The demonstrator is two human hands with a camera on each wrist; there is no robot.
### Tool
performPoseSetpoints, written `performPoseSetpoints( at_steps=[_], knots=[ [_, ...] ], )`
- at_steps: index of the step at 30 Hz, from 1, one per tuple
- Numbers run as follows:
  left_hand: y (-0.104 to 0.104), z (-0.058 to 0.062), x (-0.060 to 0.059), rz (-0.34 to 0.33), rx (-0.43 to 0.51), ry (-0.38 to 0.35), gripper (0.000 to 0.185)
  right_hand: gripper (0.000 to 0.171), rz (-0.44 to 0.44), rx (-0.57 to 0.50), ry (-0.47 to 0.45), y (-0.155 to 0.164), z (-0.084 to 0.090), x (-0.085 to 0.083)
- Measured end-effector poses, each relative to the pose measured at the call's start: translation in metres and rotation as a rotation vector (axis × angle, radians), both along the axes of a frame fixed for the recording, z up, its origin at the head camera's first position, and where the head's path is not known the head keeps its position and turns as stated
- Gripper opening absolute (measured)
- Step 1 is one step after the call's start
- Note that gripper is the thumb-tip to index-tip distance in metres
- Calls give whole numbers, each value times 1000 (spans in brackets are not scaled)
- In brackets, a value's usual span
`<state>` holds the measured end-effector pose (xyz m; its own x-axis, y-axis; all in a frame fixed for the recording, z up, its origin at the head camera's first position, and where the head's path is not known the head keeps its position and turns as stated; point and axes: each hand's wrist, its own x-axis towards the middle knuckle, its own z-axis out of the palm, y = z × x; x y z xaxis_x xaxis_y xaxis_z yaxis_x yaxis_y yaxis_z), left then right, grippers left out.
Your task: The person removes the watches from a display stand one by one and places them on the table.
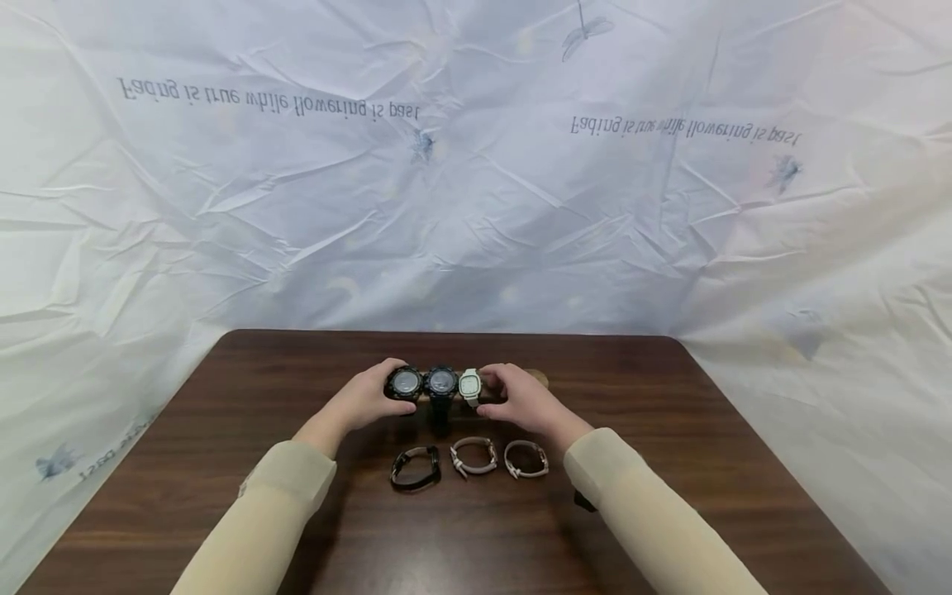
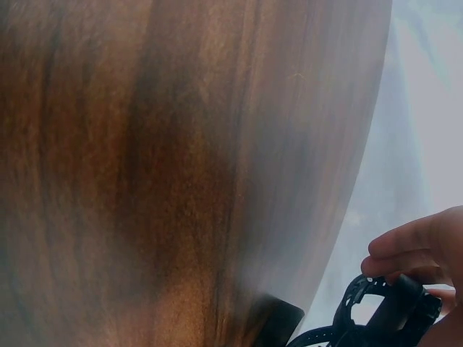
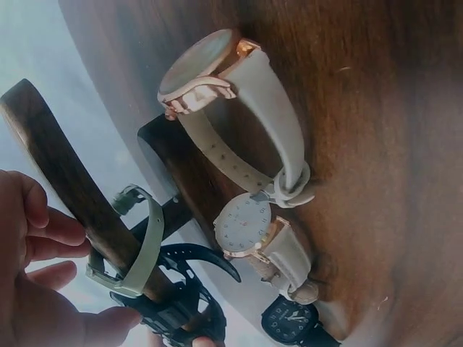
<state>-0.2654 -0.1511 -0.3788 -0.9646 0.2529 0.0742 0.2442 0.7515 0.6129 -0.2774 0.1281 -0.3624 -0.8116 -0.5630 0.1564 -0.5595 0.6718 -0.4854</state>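
Both hands sit at the 2 ends of a wooden display bar near the table's far edge, about centered between its left and right edges. We see our left hand curled round the leftmost black watch on the bar, fingertips hooked over its bezel in the left wrist view. Our right hand closes on the bar's right end just beside the white watch; fingers lie along the wood in the right wrist view, thumb below. A second black watch rides mid-bar, between the other 2.

3 more watches lie loose on the table in a row closer to the near edge: a small black one, then 2 pale-strapped ones, all well apart from the hands.

Risks, as we judge them: the bar stands on a narrow dark base, so uneven pull from 1 hand could tip it toward the loose row. The white strap hangs slack round the bar and could slide off the right end if that end dips. Tugging the left watch alone could drag the whole stand sideways.
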Motion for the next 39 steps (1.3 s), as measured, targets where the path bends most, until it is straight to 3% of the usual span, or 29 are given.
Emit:
performPoseSetpoints(
  at_steps=[19,28,39],
  knots=[
    [-1,-1,-1,0,1,3,71,62,3,118,-15,-20,2,-6],
    [-1,0,-1,-2,-8,7,70,56,-36,162,0,-26,1,-7],
    [-2,-1,-2,-4,-1,14,69,49,-46,149,47,-26,1,-5]
  ],
)
